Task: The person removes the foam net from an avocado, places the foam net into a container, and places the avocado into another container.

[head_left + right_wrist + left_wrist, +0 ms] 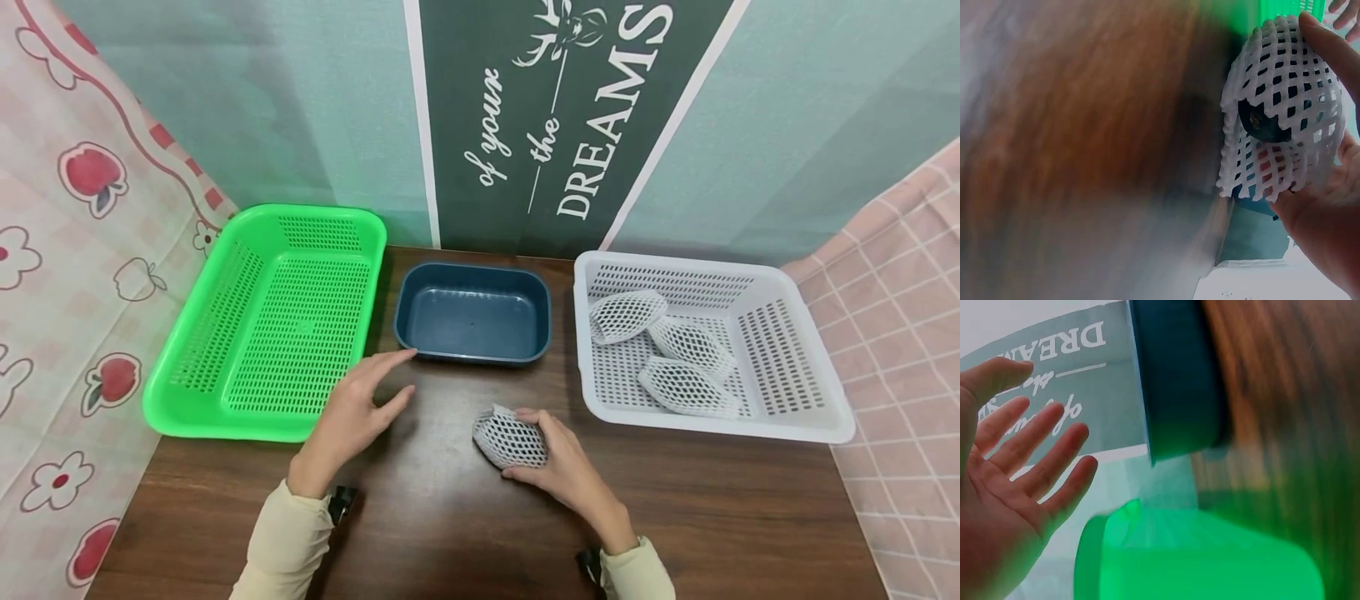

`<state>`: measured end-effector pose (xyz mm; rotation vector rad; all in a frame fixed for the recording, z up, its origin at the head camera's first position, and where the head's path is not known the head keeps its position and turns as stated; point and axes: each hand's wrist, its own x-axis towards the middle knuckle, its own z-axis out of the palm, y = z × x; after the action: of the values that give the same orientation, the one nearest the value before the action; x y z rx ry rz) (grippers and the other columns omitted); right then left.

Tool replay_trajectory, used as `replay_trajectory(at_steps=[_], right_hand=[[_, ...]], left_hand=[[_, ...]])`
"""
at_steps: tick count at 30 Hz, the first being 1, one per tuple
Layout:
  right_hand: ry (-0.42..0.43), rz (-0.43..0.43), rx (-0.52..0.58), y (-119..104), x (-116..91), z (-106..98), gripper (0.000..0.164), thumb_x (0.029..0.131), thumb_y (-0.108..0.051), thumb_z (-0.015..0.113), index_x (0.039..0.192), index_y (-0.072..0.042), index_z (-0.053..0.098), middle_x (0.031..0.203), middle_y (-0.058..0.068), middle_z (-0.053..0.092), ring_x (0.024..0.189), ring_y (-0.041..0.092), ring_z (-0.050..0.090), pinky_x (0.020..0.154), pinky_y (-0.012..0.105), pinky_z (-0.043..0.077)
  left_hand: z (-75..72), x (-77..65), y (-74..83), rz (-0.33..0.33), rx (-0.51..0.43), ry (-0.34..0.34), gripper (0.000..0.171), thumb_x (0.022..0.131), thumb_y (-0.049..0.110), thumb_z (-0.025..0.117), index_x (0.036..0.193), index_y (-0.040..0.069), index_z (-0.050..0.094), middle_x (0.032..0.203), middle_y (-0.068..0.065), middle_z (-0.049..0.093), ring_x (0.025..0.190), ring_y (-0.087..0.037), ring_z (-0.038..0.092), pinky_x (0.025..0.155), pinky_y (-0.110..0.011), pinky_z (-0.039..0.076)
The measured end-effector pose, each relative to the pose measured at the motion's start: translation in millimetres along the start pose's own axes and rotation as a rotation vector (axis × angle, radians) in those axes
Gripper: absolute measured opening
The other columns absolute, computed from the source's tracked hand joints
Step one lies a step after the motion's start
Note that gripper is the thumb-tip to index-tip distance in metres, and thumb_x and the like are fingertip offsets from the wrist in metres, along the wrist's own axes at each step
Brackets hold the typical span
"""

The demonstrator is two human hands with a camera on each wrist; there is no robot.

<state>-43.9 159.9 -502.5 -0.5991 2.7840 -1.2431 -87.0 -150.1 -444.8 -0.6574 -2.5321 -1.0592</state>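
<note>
White lettering (613, 112) on the dark green panel (517, 125) of the hanging cloth (315, 108) read "of your", "the" and "DREAMS", climbing steeply in the head view, upside down and partly covered in the left wrist view.

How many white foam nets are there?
4: one net in the right grip, three in the white basket: back-left net, middle net, front net. Any underneath would be hidden.
</note>
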Motion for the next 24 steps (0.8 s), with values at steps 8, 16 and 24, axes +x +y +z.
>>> replay_trajectory(at_steps=[8,16,24], right_hand=[[-0.025,-0.003,0.027,5,-1,-9,0.074,0.062,-0.031,0.092,0.129,-0.018,0.065,0.124,-0.003,0.069,0.118,0.017,0.064,0.099,0.038,0.052],[-0.047,0.055,-0.003,8,-2,-13,0.074,0.062,-0.031,0.092,0.129,-0.013,0.066,0.126,0.004,0.07,0.119,0.021,0.064,0.099,0.042,0.052],[-0.033,0.043,-0.014,16,-3,-14,0.072,0.061,-0.031,0.093,0.126,-0.014,0.069,0.121,0.004,0.072,0.113,0.02,0.067,0.093,0.042,0.055]], left_hand=[[23.9,-6.0,5.4,-0.108,-0.128,-0.169,0.045,0.085,0.008,0.077,0.128,0.005,0.064,0.113,-0.011,0.073,0.106,-0.025,0.07,0.094,-0.041,0.056],[53.1,-9.1,15.0,-0.154,-0.186,-0.317,0.04,0.088,0.015,0.074,0.126,0.007,0.066,0.118,-0.007,0.073,0.108,-0.023,0.07,0.096,-0.041,0.055],[72.4,-6.8,22.1,-0.077,-0.19,-0.408,0.042,0.089,0.02,0.074,0.128,0.007,0.065,0.117,-0.005,0.073,0.112,-0.021,0.067,0.1,-0.04,0.052]])
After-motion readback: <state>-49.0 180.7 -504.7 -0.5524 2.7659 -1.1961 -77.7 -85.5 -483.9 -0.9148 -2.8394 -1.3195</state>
